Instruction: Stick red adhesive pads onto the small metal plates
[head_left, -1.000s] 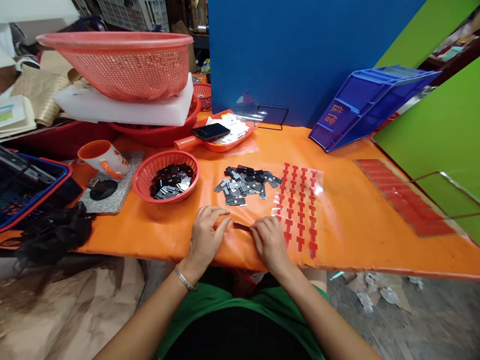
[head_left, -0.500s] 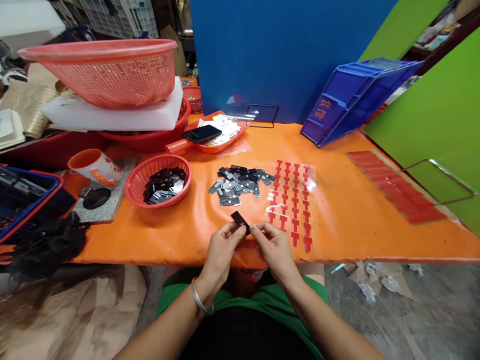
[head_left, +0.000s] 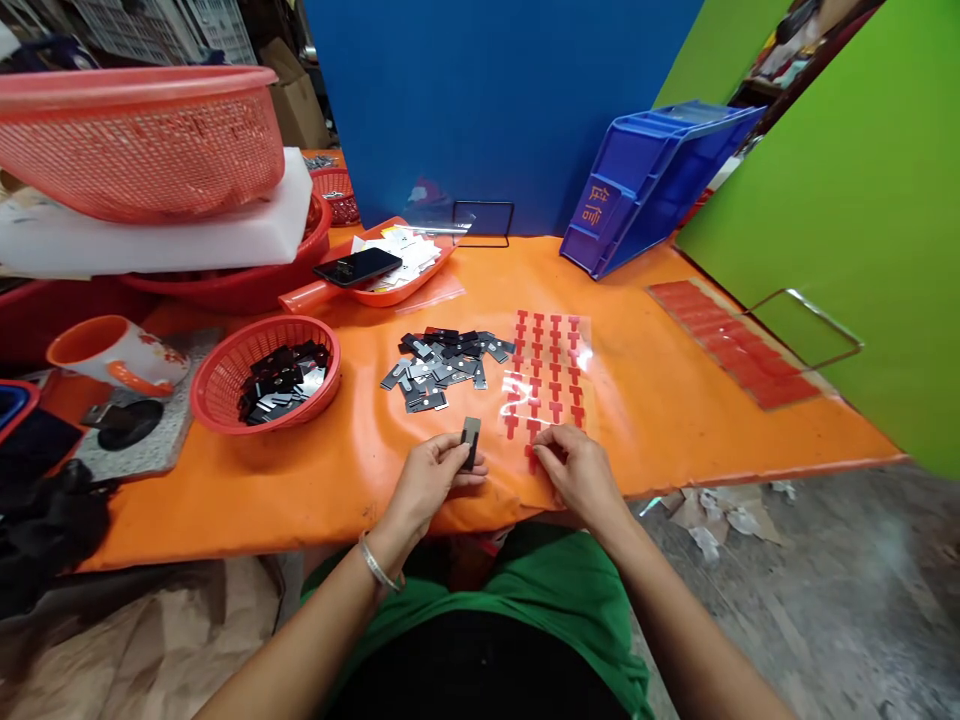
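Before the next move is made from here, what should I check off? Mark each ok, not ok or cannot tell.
- Left hand grips one dark piece: ok.
- Right hand is at the near edge of the clear sheet: ok.
- Red shape at the right fingertips is gripped: cannot tell.
- Whole sheet in view: not ok, the right hand covers its near right corner.
- Loose pile lies apart from the small basket: ok.
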